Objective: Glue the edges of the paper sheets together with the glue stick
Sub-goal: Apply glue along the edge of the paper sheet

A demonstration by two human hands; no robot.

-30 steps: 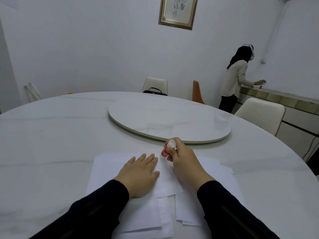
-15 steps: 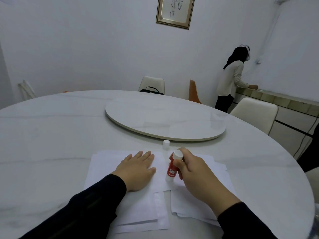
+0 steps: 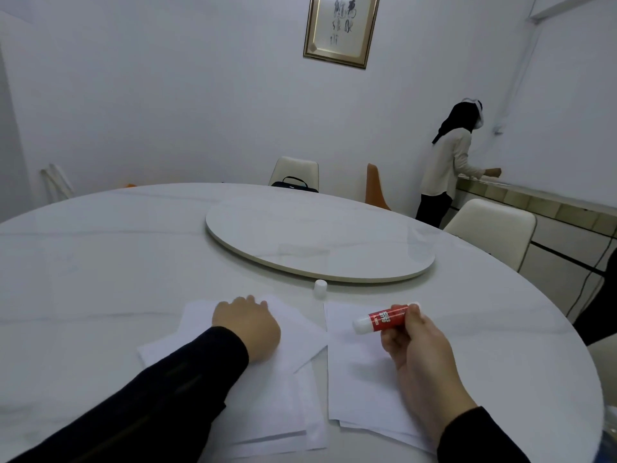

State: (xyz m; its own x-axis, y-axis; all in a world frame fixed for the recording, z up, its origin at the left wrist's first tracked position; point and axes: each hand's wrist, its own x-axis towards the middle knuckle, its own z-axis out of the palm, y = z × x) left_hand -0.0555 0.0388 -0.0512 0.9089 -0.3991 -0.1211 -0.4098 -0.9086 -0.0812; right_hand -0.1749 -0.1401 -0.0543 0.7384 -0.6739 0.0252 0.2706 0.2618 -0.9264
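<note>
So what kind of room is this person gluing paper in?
Probably a private dining room, here used as a work space: a big round marble-look table with a lazy Susan turntable, cream upholstered chairs around it, and framed calligraphy on the bare white wall.

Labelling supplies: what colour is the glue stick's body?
Red with white lettering, white end; the glue stick shows best in the head view.

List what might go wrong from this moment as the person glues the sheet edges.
The uncapped glue stick, held in the right hand above the right paper stack, could smear glue mid-sheet. The loose cap could be knocked away. The left hand holds one stack; the other may slide.
</note>
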